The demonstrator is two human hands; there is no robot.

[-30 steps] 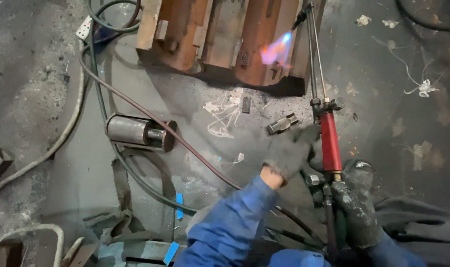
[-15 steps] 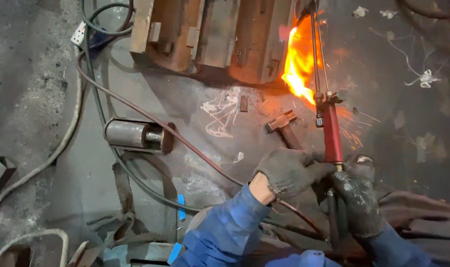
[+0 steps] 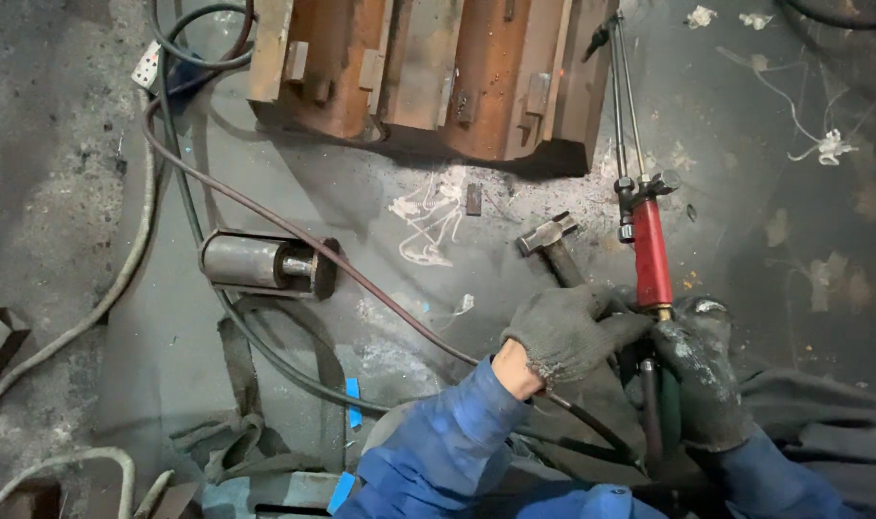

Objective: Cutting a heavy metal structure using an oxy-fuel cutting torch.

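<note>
Beyond both gloved hands: rusty steel block (image 3: 428, 82) on grey floor (image 3: 775, 240), cutting torch (image 3: 650, 255) aimed at its right edge.

Ahead of the hands, largest first: block lying across the floor, torch tip (image 3: 600, 38) close beside its right corner, no flame visible now. Off to the left, hoses (image 3: 265, 216) and a short metal cylinder (image 3: 260, 261), seemingly laid aside out of the working line. Just ahead of the left hand (image 3: 568, 332), a hammer (image 3: 551, 240), handle partly hidden under that glove. Left hand curled loosely against the torch body near its valves, grip hard to confirm; right hand (image 3: 702, 384) closed around the torch's lower handle, probably steadying it. Lower torch end lost between gloves and blue sleeves (image 3: 438, 452).
</note>
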